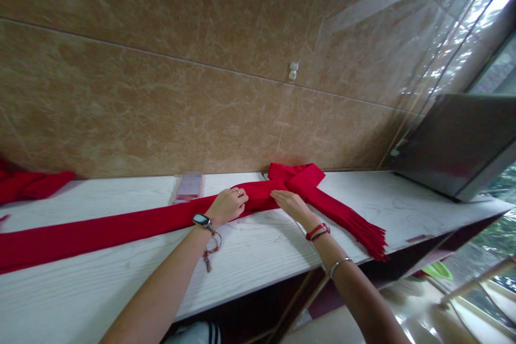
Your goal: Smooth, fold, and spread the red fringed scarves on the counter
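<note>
A long red scarf (121, 228) lies stretched across a white wood-grain table (258, 258), running in from the left. Near the wall it folds back, and its fringed end (368, 236) trails toward the table's front right edge. My left hand (229, 204) rests on the scarf with fingers curled, pinching the cloth just left of the fold. My right hand (292, 204) lies flat on the scarf beside it, fingers stretched toward the left hand. A watch and cord bracelet sit on my left wrist, red and silver bracelets on my right.
A brown marble-tiled wall (201, 91) stands right behind the table. More red cloth (28, 183) is bunched at the far left. A small blurred card (188, 187) lies by the wall. A dark grey box-like appliance (455, 145) occupies the table's right end.
</note>
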`<state>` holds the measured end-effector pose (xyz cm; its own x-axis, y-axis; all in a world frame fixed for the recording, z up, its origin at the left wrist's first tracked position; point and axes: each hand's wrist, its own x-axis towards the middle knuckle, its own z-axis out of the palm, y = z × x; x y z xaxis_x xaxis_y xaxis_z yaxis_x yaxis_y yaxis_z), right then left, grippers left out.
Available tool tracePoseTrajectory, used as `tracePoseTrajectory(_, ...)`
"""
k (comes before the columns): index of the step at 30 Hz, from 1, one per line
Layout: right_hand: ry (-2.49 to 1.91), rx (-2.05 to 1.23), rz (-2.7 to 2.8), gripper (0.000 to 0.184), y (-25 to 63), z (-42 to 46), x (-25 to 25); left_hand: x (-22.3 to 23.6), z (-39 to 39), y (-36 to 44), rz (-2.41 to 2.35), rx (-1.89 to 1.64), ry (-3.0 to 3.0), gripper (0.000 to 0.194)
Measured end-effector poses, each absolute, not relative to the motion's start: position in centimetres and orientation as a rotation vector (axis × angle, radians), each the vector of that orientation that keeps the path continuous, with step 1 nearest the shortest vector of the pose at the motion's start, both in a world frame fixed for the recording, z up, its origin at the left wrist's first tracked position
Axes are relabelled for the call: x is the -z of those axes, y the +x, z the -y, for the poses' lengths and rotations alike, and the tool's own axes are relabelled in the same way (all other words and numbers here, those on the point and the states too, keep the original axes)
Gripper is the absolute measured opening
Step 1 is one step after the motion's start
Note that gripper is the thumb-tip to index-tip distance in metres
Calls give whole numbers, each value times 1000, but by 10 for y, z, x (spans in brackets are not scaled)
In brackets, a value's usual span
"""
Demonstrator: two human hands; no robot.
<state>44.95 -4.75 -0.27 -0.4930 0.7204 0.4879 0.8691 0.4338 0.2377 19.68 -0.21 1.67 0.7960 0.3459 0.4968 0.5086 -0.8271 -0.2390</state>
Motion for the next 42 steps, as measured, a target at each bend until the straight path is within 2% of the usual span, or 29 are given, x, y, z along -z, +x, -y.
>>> tracePoseTrajectory(11, -1317, 556, 2258, 27, 452, 50, 0, -9, -1, 200, 641, 722, -2656, 24)
tracePoseTrajectory(29, -1400, 568, 2266, 32, 453, 56, -6, -11, 3, 206, 770, 766, -2637, 18)
tracePoseTrajectory(37, -1408, 683, 2279, 39, 462, 45, 6, -15, 7, 207, 857, 801, -2668, 20)
tracePoseTrajectory(42, -1389, 656, 2171, 35, 467, 45, 5, -20, 9, 206, 855, 792, -2616, 21)
